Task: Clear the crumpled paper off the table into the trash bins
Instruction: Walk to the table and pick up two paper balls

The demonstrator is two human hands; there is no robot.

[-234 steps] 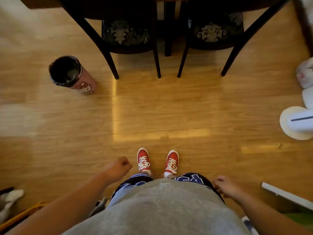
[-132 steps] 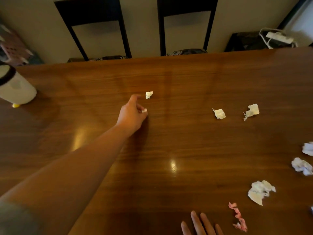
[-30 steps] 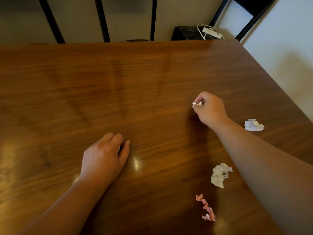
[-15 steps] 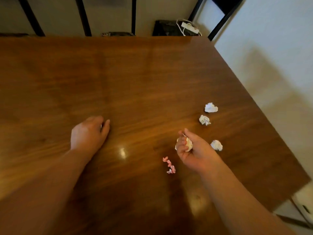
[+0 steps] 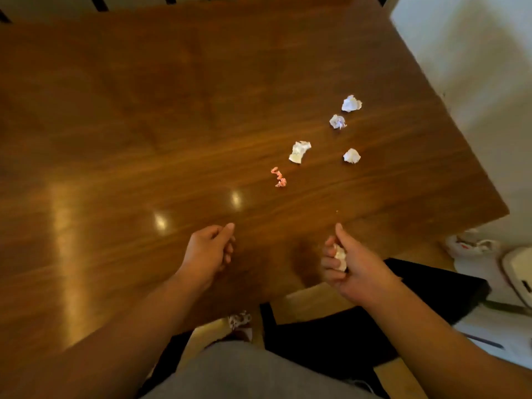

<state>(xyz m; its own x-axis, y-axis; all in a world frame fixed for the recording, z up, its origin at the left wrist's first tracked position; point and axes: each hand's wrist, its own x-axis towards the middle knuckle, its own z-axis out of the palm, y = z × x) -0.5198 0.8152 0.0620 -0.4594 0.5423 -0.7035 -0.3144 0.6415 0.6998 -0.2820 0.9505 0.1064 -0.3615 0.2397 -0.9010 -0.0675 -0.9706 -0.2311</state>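
Crumpled paper wads (image 5: 340, 256) are clamped in the right hand (image 5: 352, 267), held over the near table (image 5: 115, 139) edge. The left hand (image 5: 208, 253) is loosely curled; whether anything is held cannot be told. Four white wads (image 5: 299, 151) and a pink twist (image 5: 278, 177) are left lying well apart. A wad could be dropped if more are gathered into the full hand.

Dim warm light, tabletop (image 5: 172, 110) glare, edges warped

Four white paper wads (image 5: 299, 151) and a pink twist (image 5: 278, 177) on table; another (image 5: 340, 256) in-hand
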